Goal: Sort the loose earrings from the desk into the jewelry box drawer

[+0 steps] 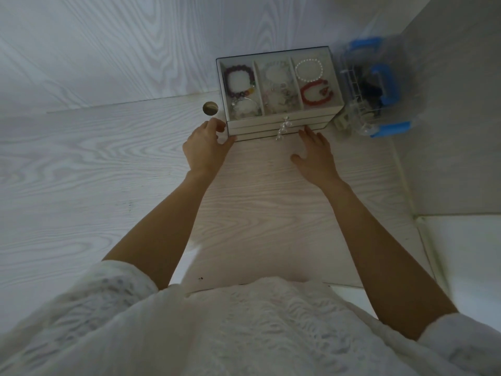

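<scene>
A white jewelry box (279, 123) stands at the back of the pale wooden desk (271, 202). Its clear top shows three compartments with bracelets. Its drawers, with pearl knobs (282, 128), are closed. My left hand (206, 147) holds the box's front left corner, thumb at the front and fingers round the side. My right hand (314, 153) lies open on the desk, fingertips touching the lowest drawer front right of the knobs. No loose earrings show on the desk.
A clear plastic container with blue clasps (376, 88) stands right of the box, against the wall. A round metal disc (210, 108) sits in the desk surface left of the box. The desk's right edge runs beside a white ledge (461, 253).
</scene>
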The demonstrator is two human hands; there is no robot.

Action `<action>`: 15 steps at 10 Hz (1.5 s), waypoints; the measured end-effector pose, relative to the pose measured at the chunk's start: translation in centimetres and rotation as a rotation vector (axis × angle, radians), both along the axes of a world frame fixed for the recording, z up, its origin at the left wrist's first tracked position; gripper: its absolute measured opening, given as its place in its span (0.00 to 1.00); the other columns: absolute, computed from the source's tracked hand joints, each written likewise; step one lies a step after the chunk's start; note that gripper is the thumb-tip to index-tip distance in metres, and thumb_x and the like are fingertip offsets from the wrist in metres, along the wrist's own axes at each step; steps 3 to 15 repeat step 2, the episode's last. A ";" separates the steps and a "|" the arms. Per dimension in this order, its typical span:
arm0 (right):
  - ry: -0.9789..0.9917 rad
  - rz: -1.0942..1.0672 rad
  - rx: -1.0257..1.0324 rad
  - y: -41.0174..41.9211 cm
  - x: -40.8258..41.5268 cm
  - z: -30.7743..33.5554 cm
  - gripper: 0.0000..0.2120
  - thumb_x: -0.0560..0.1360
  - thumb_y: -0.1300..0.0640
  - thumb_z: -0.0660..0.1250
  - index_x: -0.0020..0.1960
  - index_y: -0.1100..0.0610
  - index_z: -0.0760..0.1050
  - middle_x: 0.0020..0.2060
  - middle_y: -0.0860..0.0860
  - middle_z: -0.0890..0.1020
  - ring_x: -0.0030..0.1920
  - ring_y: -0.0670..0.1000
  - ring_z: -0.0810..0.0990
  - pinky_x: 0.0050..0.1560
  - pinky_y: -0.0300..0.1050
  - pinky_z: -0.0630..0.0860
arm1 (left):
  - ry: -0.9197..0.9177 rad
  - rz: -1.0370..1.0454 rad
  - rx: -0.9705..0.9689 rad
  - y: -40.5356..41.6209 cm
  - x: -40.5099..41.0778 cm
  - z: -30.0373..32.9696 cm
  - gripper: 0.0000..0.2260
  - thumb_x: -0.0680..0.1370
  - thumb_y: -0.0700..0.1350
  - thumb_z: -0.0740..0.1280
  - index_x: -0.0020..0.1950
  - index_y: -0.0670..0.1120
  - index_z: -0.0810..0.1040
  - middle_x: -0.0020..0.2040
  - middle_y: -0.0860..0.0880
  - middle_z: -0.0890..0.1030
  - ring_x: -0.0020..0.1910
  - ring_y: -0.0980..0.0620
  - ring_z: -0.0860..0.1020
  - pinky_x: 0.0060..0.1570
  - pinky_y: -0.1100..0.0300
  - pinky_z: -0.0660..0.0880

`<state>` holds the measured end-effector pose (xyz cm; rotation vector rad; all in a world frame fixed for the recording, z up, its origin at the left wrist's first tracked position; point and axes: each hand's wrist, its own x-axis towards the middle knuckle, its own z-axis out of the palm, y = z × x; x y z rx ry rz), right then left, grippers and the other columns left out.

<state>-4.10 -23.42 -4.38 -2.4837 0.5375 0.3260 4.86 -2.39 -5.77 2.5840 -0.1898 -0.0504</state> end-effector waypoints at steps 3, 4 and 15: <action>-0.307 -0.158 0.003 0.5 -1.9 1.9 0.13 0.76 0.58 0.64 0.59 0.57 0.75 0.56 0.56 0.79 0.61 0.57 0.72 0.60 0.46 0.66 | 0.259 0.132 -0.168 2.4 -0.4 1.4 0.13 0.74 0.59 0.62 0.47 0.52 0.80 0.35 0.57 0.81 0.40 0.57 0.80 0.46 0.58 0.75; -0.307 -0.158 0.003 0.5 -1.9 1.9 0.13 0.76 0.58 0.64 0.59 0.57 0.75 0.56 0.56 0.79 0.61 0.57 0.72 0.60 0.46 0.66 | 0.259 0.132 -0.168 2.4 -0.4 1.4 0.13 0.74 0.59 0.62 0.47 0.52 0.80 0.35 0.57 0.81 0.40 0.57 0.80 0.46 0.58 0.75; -0.307 -0.158 0.003 0.5 -1.9 1.9 0.13 0.76 0.58 0.64 0.59 0.57 0.75 0.56 0.56 0.79 0.61 0.57 0.72 0.60 0.46 0.66 | 0.259 0.132 -0.168 2.4 -0.4 1.4 0.13 0.74 0.59 0.62 0.47 0.52 0.80 0.35 0.57 0.81 0.40 0.57 0.80 0.46 0.58 0.75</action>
